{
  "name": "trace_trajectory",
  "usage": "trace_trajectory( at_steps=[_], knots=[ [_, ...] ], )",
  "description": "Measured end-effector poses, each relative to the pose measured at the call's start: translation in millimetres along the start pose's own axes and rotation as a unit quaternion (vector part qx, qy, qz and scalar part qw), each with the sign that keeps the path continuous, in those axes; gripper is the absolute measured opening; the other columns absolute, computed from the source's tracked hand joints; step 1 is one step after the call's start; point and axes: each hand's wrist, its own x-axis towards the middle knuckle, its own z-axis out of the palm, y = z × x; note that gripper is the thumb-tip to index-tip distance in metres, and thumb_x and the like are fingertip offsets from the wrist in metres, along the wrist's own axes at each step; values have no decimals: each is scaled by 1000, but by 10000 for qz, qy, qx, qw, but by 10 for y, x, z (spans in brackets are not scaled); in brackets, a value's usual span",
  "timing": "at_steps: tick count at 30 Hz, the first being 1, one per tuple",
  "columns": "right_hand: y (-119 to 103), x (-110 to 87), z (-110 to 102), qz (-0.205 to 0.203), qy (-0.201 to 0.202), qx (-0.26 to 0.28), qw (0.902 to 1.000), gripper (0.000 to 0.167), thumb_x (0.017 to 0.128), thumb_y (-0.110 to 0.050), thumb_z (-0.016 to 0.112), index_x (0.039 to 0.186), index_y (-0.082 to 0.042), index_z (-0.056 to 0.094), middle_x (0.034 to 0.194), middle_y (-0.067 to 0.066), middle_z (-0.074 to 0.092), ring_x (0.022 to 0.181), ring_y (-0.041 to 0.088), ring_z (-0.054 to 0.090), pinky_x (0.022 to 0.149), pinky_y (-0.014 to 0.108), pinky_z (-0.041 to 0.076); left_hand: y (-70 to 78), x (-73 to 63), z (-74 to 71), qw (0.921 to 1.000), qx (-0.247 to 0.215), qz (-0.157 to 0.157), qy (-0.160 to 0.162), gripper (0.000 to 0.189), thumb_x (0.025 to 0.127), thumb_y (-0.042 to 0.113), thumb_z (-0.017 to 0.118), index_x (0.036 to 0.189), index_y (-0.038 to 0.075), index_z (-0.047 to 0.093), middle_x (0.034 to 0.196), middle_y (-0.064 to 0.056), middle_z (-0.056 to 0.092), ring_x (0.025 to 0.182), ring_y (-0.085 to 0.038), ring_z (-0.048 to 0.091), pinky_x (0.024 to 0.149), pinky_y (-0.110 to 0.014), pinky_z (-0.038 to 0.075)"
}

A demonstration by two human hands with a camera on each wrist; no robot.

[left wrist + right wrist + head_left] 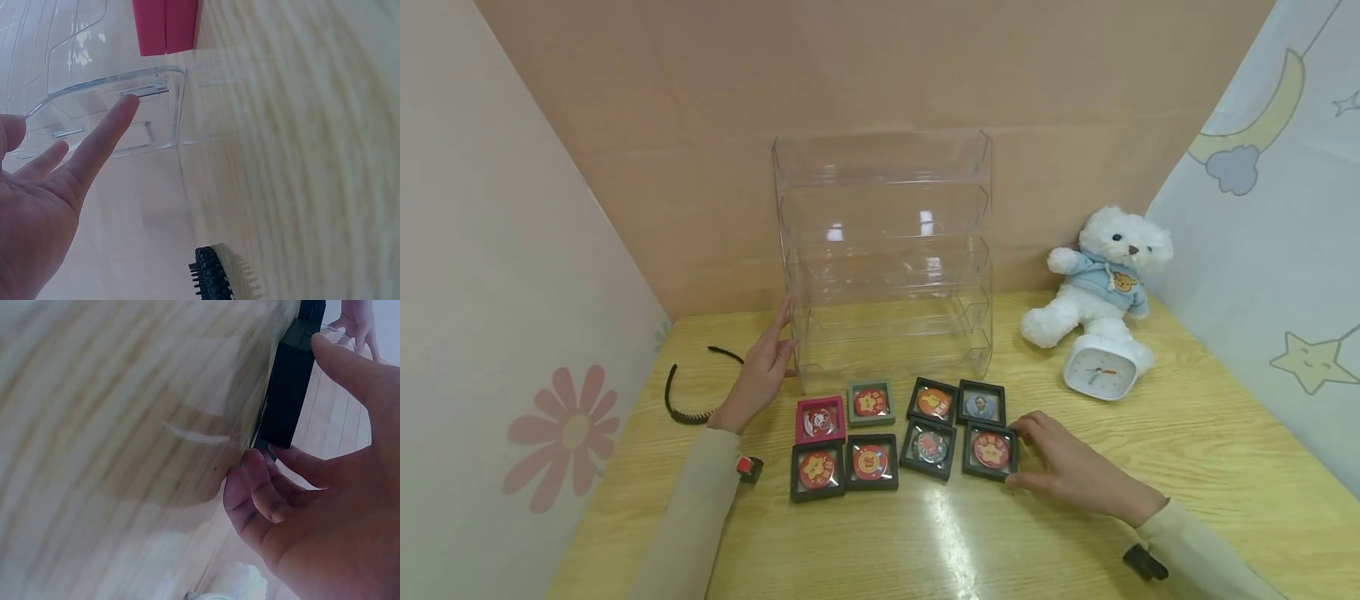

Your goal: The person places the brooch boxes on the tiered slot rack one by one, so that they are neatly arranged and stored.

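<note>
The work appears to be at an early point: eight small square frames are laid on the bench (1022,542), and none is seen in the tiers of the clear rack (880,177), which is set upright toward the back edge. One black frame (991,451), the nearest to the right edge of the eight, is gripped at its right side by the right hand (1067,471), pinched between a thumb at the near corner and fingers at the far corner; no lift from the bench can be made out. The left hand (760,375) is held at the rack's left side, its fingers spread and extended, pinching nothing; how firmly the rack is touched cannot be told. In the gripped frame a round red badge (992,450) is enclosed behind a clear window. Round badges are likewise held in the pink frame (820,419), the green frame (871,402) and the five other dark frames (872,462), all set before the rack. A white clock (1101,367) and a teddy bear (1105,275) are placed toward the back right corner, a headband (682,416) toward the left edge.
</note>
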Motion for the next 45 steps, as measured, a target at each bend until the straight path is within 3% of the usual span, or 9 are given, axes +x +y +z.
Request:
trace_trajectory(
  at_steps=[11,15,22,30,37,45],
  knots=[
    [4,-13,-26,224,-170,683,9973,77,73,-44,90,126,-3,51,113,3,60,100,20,59,87,42,54,11,-10,-6,10000,-55,-1,7,69,110,11,40,164,37,6,159,-23,28,121,-47,57,68,-37,61],
    [-14,-16,-16,104,-125,765,9969,78,69,-37,93,123,-5,47,113,4,61,101,24,62,85,43,55,12,-10,-4,10000,-85,20,17,70,110,9,40,164,36,6,159,-23,29,122,-48,56,68,-39,61],
    [-41,-23,-13,-167,103,913,9956,74,67,-22,96,118,-4,46,104,4,60,74,12,54,60,26,48,7,-1,-4,10000,-69,-4,7,71,110,8,41,164,38,5,159,-21,29,124,-46,56,68,-34,61],
    [-43,-24,-60,-513,231,1222,9909,54,75,-11,90,113,-6,52,102,6,69,78,10,65,65,27,56,8,1,-5,10000,-69,-49,-5,72,110,8,41,163,40,5,159,-20,29,124,-44,56,68,-31,61],
    [-66,-31,-93,-782,500,1045,9902,32,86,-2,79,107,-10,56,99,2,69,80,7,67,67,26,58,12,-2,-6,9998,-181,-83,-43,73,110,7,41,163,41,4,160,-21,27,125,-46,54,68,-30,60],
    [-98,-17,-89,-950,753,1022,9873,29,86,0,77,105,-12,60,99,-2,69,81,6,68,68,26,58,8,-2,-1,9999,-105,-102,-55,73,110,8,40,162,44,4,160,-20,28,125,-45,55,68,-29,60]
  ],
)
